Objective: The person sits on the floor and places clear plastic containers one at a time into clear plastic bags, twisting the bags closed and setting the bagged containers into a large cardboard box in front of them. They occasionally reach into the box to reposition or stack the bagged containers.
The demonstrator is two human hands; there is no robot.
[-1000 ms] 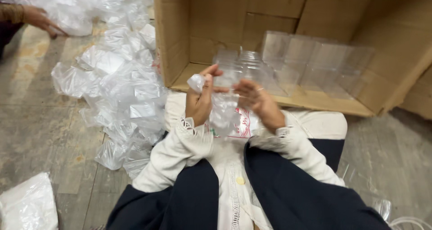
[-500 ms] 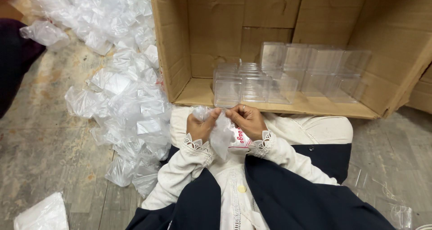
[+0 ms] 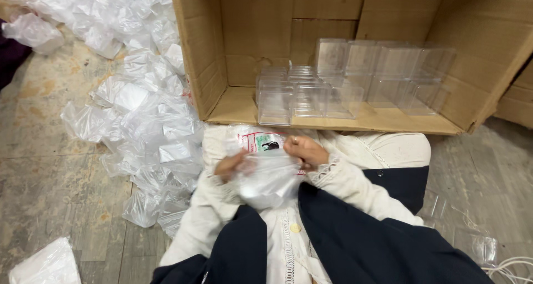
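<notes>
Left hand (image 3: pixel 229 166) and right hand (image 3: pixel 305 150) grip plastic bag (image 3: pixel 266 176) (printed label).

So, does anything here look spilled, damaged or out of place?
Nothing looks damaged. The clear plastic boxes stand in tidy rows inside the cardboard carton. Only the heap of empty plastic bags lies loose and crumpled across the floor beside the carton.

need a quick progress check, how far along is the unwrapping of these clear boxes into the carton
Done: about a dozen clear boxes stand in rows inside the cardboard carton. In hand: the left hand and right hand hold one plastic bag on the lap. Left: a big heap of bags lies on the floor beside the carton; some look filled.
</notes>
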